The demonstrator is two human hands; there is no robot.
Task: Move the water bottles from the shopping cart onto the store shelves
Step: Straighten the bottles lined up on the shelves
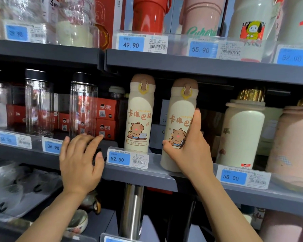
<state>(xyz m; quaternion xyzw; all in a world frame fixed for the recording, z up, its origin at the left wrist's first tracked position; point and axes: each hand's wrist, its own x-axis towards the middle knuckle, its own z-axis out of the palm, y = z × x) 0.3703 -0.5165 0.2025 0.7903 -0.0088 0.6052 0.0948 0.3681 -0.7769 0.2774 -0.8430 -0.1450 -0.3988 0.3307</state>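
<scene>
A person sets a cream cartoon water bottle on the middle shelf.

The right hand (187,151) curls around the held bottle (179,123), upright at the middle shelf's (164,177) front edge, apparently to slide it in beside a matching bottle (139,116). Open room lies between it and the tall cream flask (241,135). The left hand (80,161), fingers spread and holding nothing, rests on the shelf's edge.

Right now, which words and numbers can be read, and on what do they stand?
"49.90": top shelf price tag
"55.90": next tag
"52.00": far right tag
"36.90": middle shelf tag
"52.50": tag under cartoon bottle
"58.00": tag
"5%": that bottle
Barcode print: too small.
</scene>
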